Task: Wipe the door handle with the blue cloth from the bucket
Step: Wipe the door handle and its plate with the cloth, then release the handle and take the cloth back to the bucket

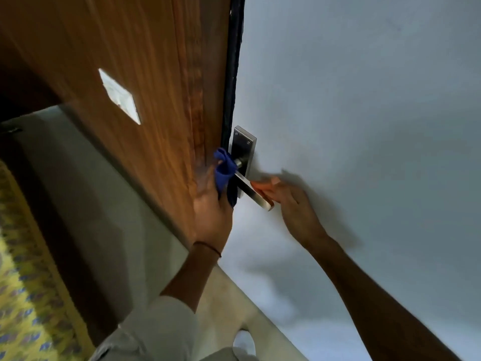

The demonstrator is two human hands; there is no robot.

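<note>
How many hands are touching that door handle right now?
2: the left hand presses the blue cloth near the lever's pivot; the right hand fingers touch the door handle far end.

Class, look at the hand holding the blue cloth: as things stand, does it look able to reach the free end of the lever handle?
Probably yes. The left hand holds the blue cloth at the root of the lever handle. Only the right hand, whose fingers touch the handle's free end, stands in the way.

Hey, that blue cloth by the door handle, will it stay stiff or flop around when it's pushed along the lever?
The blue cloth looks soft: it bunches in folds in the left hand. It would probably wrap around the door handle rather than slide rigidly, and likely weighs little.
</note>
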